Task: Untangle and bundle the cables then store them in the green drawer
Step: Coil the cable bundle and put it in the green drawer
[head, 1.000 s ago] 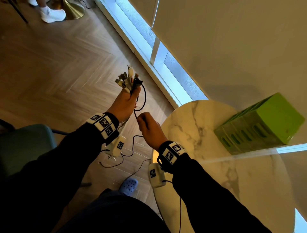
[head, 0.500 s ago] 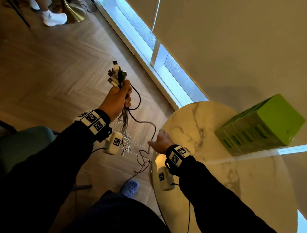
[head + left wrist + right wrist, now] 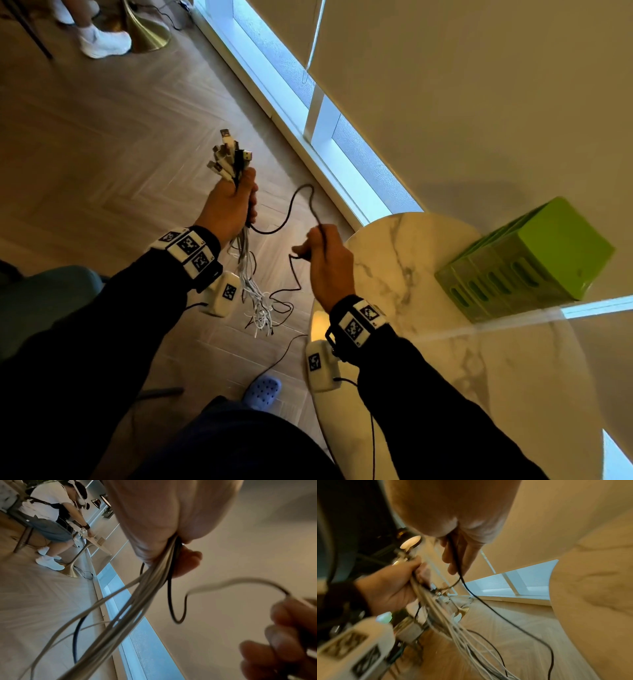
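- Left hand (image 3: 227, 202): grip closed around bundle of white and black cables (image 3: 248, 274), plugs up, loose ends hanging down toward wooden floor.
- Right hand (image 3: 329, 263): grip pinching thin black cable (image 3: 291, 209), which loops from left fist across to it.
- Green plastic drawer box (image 3: 527, 260): on round marble worktop (image 3: 479, 377), nearer right hand.

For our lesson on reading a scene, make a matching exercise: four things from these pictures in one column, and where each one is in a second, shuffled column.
Things:
1. bundle of white cables
2. thin black cable
3. green plastic drawer unit
4. blue perforated clog

Places:
A. on the round marble table
B. on the wooden floor
C. gripped in the left hand
D. pinched in the right hand

Pairs: 1-C, 2-D, 3-A, 4-B
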The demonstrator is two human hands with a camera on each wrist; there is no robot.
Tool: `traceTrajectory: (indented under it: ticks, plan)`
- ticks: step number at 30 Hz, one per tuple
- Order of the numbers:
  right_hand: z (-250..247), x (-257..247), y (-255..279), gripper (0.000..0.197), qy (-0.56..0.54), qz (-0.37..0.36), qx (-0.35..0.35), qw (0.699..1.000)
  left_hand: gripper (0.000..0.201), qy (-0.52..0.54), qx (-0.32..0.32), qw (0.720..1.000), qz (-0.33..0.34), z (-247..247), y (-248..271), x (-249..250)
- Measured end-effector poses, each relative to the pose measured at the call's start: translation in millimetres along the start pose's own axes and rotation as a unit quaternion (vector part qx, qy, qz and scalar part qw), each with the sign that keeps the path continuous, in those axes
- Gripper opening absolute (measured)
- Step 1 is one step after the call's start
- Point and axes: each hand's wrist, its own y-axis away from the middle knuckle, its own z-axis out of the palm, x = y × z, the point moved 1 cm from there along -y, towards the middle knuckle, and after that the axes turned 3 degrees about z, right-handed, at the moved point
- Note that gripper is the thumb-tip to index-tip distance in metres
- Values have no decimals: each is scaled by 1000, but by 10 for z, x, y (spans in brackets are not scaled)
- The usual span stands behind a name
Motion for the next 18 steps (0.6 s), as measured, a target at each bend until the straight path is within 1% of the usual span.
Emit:
traceTrajectory:
  ticks: [1,2,3,4,5,6,7,8,9,10,11,12,13,14,15,16,17,18]
  plan:
    - [-43,76,-45,20,-3,50,11,999,40,29,7,1000,-9,-19,-24,-19]
    - [-81,179,-94,22,37,107,-19,993,39,61,7,998,-19,-25,-38,-26]
    - [-119,244,-117,25,129,164,-98,973,38,86,-2,996,-26,-27,-41,-18]
    - [-154,298,-111,29,254,212,-202,922,38,98,-17,995,-30,-18,-38,-7]
    - [-188,319,-78,34,369,245,-291,848,37,99,-36,994,-32,2,-30,11]
    - [-208,347,-49,42,447,258,-345,784,37,96,-59,993,-35,31,-11,30]
    - [-202,345,-27,56,469,253,-363,764,36,93,-85,991,-40,66,20,55]
    - [-192,333,-26,74,444,238,-351,789,35,93,-114,988,-46,113,57,74]
    - [-178,289,-27,94,400,202,-325,833,32,98,-144,984,-49,168,107,95]
    - [-145,234,-39,108,346,149,-298,877,29,109,-171,978,-48,225,161,109]
    - [-105,154,-60,114,296,94,-278,909,26,123,-197,972,-43,286,220,127]
    - [-66,78,-85,112,247,50,-264,931,23,133,-217,966,-37,334,275,139]
    - [-23,1,-103,104,198,23,-254,946,23,134,-234,963,-29,363,321,161]
    - [14,-60,-122,92,143,12,-245,959,23,125,-249,960,-18,384,350,191]
    - [43,-141,-122,80,81,15,-240,967,22,113,-261,959,-7,385,367,221]
    - [56,-194,-121,71,15,23,-232,972,22,108,-269,957,1,380,376,259]
    - [44,-219,-126,70,-32,31,-221,974,22,116,-273,955,2,375,374,302]
    - [24,-238,-127,73,-41,37,-206,977,22,139,-271,953,-5,363,361,333]
